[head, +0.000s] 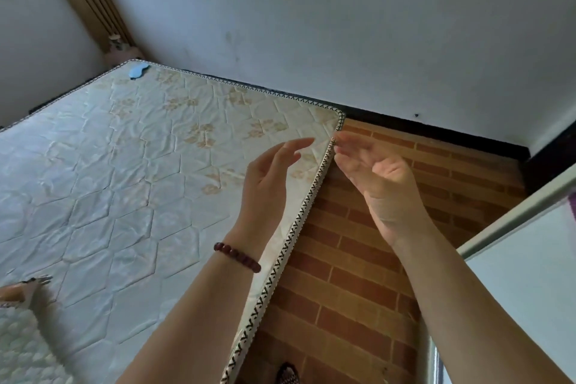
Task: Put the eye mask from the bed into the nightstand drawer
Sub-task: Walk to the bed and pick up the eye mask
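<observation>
Hands raised over the near bed [109,165] corner: left hand [268,184] and right hand [374,178] both empty, fingers apart. Mask [138,71] lies at the far corner, well apart from both. Likely fault: overreaching, pushing it off the edge.

Counts: 1 eye mask [139,71], blue, far corner of the bed [93,165]. 1 bed, bare mattress. 2 hands: left hand [271,178], right hand [374,178], both empty. 1 bead bracelet [237,256] on left wrist. 1 white cabinet [526,274] at right edge. 1 shoe [287,373] on the floor.
</observation>
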Demonstrator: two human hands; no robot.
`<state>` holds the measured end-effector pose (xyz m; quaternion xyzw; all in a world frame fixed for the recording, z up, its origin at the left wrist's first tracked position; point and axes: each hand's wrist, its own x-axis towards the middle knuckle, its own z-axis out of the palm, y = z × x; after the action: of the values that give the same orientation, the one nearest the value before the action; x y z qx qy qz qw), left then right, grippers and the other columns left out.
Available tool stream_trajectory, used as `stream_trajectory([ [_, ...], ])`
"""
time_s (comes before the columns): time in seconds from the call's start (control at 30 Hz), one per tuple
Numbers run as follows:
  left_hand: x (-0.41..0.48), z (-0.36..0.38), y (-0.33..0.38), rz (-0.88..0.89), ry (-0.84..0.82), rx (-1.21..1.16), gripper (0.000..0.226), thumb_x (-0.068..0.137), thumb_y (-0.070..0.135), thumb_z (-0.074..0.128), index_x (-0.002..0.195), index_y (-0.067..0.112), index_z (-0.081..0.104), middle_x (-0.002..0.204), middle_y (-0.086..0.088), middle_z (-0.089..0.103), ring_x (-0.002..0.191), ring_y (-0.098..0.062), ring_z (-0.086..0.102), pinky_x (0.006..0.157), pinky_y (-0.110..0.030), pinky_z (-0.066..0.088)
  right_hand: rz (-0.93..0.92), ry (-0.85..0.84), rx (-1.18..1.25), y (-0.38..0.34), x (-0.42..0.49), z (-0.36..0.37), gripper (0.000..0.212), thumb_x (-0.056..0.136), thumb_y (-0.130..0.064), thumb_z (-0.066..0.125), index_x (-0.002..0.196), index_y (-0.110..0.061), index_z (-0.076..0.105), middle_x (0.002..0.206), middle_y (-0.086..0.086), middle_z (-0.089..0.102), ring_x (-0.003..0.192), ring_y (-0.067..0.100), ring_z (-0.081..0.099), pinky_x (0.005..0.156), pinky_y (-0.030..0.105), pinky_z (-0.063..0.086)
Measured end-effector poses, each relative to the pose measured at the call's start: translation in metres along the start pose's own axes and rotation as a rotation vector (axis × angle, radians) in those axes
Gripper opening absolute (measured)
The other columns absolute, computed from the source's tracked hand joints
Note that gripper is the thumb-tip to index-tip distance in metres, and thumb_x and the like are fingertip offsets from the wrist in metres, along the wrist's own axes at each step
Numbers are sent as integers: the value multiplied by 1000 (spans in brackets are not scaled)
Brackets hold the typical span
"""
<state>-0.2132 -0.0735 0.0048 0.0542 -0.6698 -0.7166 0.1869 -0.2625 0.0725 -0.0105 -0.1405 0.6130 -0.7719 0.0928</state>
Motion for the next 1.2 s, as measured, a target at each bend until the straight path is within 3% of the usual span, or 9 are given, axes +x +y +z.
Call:
stream_trajectory([
  [0.3, 73, 24, -21, -47, -114, -10, 32, 98, 26, 40, 92, 31, 71, 101, 18, 72, 105, -5, 65, 74, -4, 45, 1, 143, -2, 3, 53, -31, 36, 67, -30, 77, 103, -29, 70, 117, -8, 70, 112, 5, 62, 96, 22, 49],
  [0.47, 120, 52, -39, -90, -123, 24, 31, 98, 30, 40, 91, 34, 70, 107, 14, 71, 106, -7, 64, 91, -34, 45, 17, 227, 3, 7, 99, -61, 36, 67, -32, 76, 102, -28, 69, 117, -7, 70, 112, 5, 63, 97, 26, 47],
  [0.53, 142, 68, -47, -94, -125, 27, 28, 97, 32, 42, 92, 33, 70, 110, 12, 71, 107, -8, 64, 94, -38, 44, 14, 242, -4, 8, 123, -75, 33, 70, -30, 76, 102, -30, 68, 116, -8, 70, 111, 5, 63, 95, 26, 47],
  [0.63, 182, 97, -60, -88, -130, 16, 28, 98, 29, 43, 90, 34, 69, 108, 12, 71, 106, -9, 64, 94, -37, 44, -2, 243, -7, 9, 163, -103, 30, 72, -30, 76, 101, -31, 68, 113, -10, 71, 110, 6, 63, 92, 23, 50],
  [0.77, 243, 144, -73, -75, -133, 4, 29, 98, 26, 42, 89, 33, 69, 99, 17, 72, 104, -6, 64, 87, -25, 44, -25, 230, -17, 4, 219, -148, 35, 68, -36, 76, 101, -31, 69, 111, -10, 71, 109, 6, 64, 86, 16, 51],
  [0.87, 280, 180, -82, -70, -152, 27, 29, 99, 26, 42, 92, 32, 69, 102, 15, 72, 104, -5, 64, 85, -21, 45, -32, 234, -47, 1, 255, -180, 26, 72, -35, 75, 98, -36, 70, 109, -13, 72, 108, 5, 64, 85, 17, 51],
  [1.0, 320, 220, -94, -86, -165, 51, 28, 98, 29, 42, 97, 30, 70, 108, 11, 71, 104, -7, 64, 88, -27, 45, -20, 244, -93, -2, 292, -216, 22, 72, -38, 74, 94, -37, 70, 105, -14, 72, 105, 4, 65, 90, 22, 50],
  [1.2, 370, 265, -110, -112, -195, 40, 28, 98, 27, 41, 99, 27, 70, 110, 9, 71, 102, -7, 65, 91, -31, 46, -34, 266, -88, -9, 340, -260, 24, 73, -36, 74, 97, -35, 69, 104, -10, 72, 103, 5, 66, 78, 13, 51],
])
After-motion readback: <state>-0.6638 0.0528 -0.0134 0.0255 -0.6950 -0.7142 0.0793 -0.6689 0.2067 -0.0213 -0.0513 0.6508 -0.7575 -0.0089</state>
